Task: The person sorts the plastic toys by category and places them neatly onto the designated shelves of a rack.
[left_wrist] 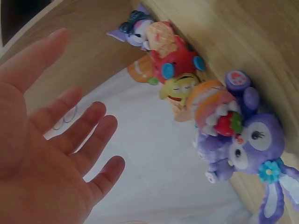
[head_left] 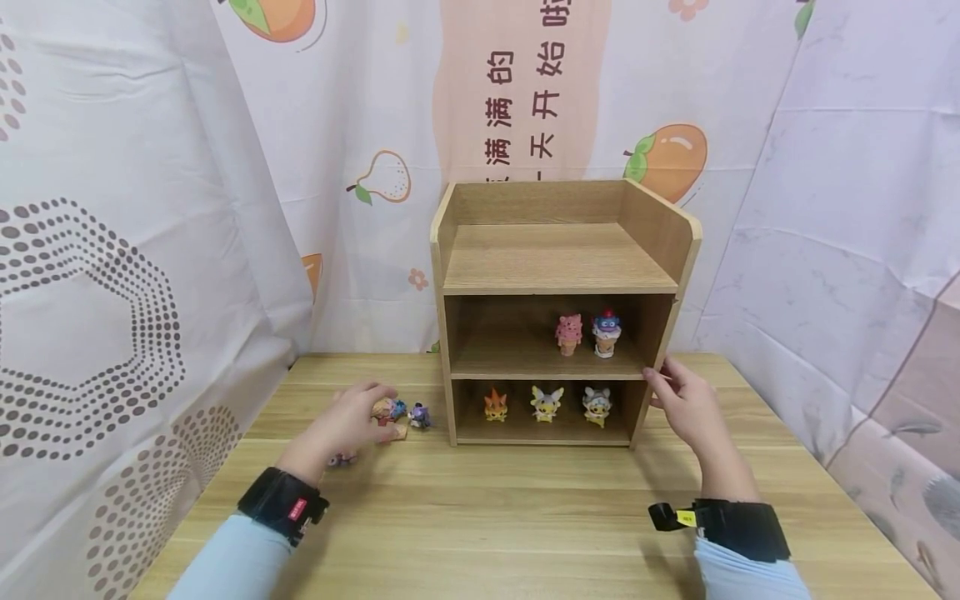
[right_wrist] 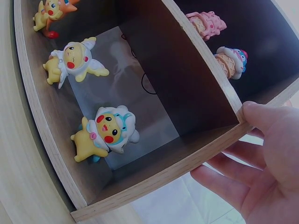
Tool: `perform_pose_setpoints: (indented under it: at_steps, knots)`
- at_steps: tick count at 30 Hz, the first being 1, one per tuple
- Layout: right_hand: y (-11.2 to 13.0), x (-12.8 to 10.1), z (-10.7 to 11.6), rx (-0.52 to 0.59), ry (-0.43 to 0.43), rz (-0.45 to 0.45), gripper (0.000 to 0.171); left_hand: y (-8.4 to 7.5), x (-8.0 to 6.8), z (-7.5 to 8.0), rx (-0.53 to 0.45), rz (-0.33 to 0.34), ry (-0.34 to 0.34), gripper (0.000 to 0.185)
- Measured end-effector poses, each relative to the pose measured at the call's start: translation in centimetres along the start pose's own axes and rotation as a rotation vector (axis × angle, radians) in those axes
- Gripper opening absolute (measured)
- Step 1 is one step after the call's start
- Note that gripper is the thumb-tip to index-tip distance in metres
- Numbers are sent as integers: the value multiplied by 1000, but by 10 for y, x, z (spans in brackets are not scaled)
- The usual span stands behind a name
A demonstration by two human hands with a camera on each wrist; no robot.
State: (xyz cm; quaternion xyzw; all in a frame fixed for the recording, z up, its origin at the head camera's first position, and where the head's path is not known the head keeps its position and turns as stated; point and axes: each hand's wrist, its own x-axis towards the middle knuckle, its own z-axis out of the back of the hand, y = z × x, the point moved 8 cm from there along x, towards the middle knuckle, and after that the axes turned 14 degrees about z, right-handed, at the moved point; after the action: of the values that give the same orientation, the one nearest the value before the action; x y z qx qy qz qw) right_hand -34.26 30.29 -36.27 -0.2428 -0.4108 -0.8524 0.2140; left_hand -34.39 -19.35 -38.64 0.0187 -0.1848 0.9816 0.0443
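From the head camera: a person's left hand (head_left: 348,427) rests on the wooden table (head_left: 525,508) beside a small cluster of figurines (head_left: 397,411), just left of a wooden shelf unit (head_left: 558,312) that stands upright, its open front facing the person. The right hand (head_left: 686,404) touches the unit's right side panel. Two ice-cream-cone figurines (head_left: 587,333) stand upright on the middle shelf; three yellow and orange figurines (head_left: 545,403) stand in a row on the bottom shelf.

From the left wrist: the left hand (left_wrist: 51,140) is spread, fingers relaxed and apart, holding nothing, near the figurines (left_wrist: 205,98), which stand in a line along the table, a purple rabbit (left_wrist: 254,149) nearest the camera.

From the right wrist: the right hand (right_wrist: 254,163) has its thumb on the front edge of the shelf unit's (right_wrist: 187,84) side panel and its fingers, lightly curled, behind it. The bottom-shelf figurines (right_wrist: 77,60) and the cones (right_wrist: 219,42) stand feet-down, facing out of the open front.
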Motion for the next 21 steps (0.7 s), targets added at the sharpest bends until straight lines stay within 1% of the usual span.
perform_pose_setpoints:
  at_steps: [6, 9, 13, 16, 21]
  knots:
    - [0, 0, 0, 0, -1, 0, 54, 8, 4, -4, 23, 26, 25, 63]
    - [0, 1, 0, -4, -1, 3, 54, 13, 7, -10, 45, 40, 43, 63]
    - [-1, 1, 1, -5, -5, 6, 54, 18, 11, -17, 68, 41, 62, 60]
    - [-2, 1, 0, -8, -5, 5, 53, 20, 14, -21, 74, 42, 72, 59]
    - [-1, 0, 0, -10, -3, -5, 53, 24, 17, -27, 84, 65, 88, 59]
